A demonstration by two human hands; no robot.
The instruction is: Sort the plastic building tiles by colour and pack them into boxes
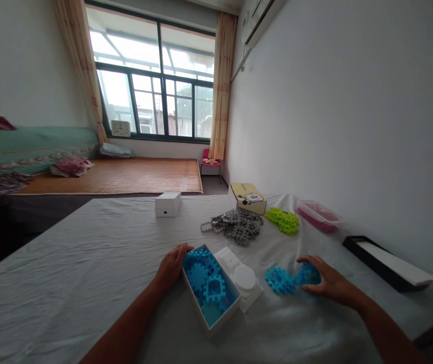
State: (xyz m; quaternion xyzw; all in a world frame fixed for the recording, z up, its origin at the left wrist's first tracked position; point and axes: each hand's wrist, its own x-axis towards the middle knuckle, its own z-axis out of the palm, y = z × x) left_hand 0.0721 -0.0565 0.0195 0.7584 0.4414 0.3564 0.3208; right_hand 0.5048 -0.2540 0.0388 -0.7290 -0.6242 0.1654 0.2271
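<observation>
My left hand (172,264) rests closed against the far left corner of a white box (222,318), gripping its wall. Blue toothed plastic building pieces (206,278) fill that box. Right of it lies a white insert (245,279) with a round raised part. Farther right my right hand (320,280) has its thumb and fingers curled around some blue building pieces (309,273), slightly blurred. Touching these on the left is a small pile of more blue pieces (279,280) on the cloth.
Behind are a grey pile of pieces (237,226), a yellow-green pile (283,221), a yellow box (248,198) and a small white box (167,205). Along the wall stand a clear tub with pink contents (320,216) and a black-and-white tray (390,263). A white cloth (98,273) covers the table.
</observation>
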